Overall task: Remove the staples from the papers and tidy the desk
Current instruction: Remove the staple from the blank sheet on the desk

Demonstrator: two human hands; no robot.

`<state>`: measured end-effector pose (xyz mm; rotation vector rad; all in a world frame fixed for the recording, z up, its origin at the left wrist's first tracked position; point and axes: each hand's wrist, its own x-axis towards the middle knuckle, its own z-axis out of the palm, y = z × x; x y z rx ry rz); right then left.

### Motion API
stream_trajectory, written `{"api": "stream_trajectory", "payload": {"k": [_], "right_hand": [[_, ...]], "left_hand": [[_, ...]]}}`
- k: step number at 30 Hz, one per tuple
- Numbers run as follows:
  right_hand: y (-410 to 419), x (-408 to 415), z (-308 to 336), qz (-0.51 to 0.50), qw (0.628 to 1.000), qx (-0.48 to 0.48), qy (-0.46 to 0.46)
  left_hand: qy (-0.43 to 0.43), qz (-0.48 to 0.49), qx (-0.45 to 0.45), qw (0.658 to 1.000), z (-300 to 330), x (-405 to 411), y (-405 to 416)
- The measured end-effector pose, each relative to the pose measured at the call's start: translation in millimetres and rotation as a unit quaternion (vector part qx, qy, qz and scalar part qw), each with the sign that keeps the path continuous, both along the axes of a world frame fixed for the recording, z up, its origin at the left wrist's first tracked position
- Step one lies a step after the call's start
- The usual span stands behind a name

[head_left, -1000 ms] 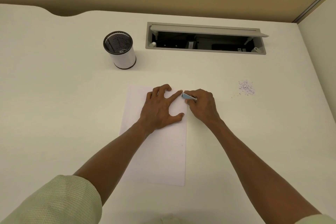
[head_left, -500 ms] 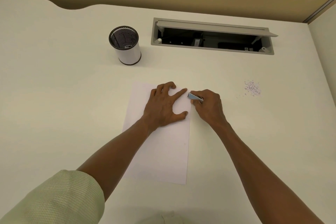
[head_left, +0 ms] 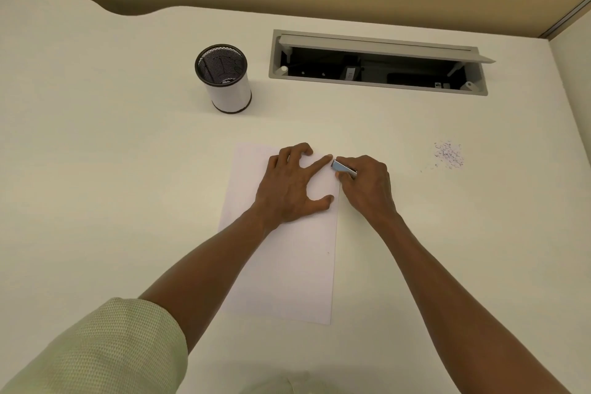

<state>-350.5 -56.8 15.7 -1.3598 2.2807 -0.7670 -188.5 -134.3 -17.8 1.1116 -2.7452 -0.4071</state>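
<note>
While left hand (head_left: 292,184) pins papers (head_left: 281,265), seemingly right-edge staple remover (head_left: 343,168).

Soft, even warm light over the desk (head_left: 96,169), no harsh glare anywhere. Faint shadows sit under the forearms and beside the mesh cup (head_left: 224,80). Centre is sharp; the sleeve (head_left: 96,352) at lower left goes soft, and wide-angle bending curves the upper edges.

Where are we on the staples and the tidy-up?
Done: a pile of pulled staples lies on the desk's right. In hand: left hand presses the papers flat; right hand works the staple remover at their top right corner. Left: clearing that pile.
</note>
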Motion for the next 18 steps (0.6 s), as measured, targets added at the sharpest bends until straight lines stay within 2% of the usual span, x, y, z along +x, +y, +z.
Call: {"api": "stream_trajectory", "payload": {"k": [6,13,18], "right_hand": [[-4,2,-2,0.005,0.999,0.008,0.036],[-14,-14,7,0.075,0.994,0.067,0.041],[-18,-26,8,0.123,0.99,0.066,0.031]], "left_hand": [[0.002,-0.003,0.003,1.0,0,0,0],[-0.005,-0.002,-0.002,1.0,2,-1,0],[-0.001,-0.001,0.0,1.0,3,-1,0]]}}
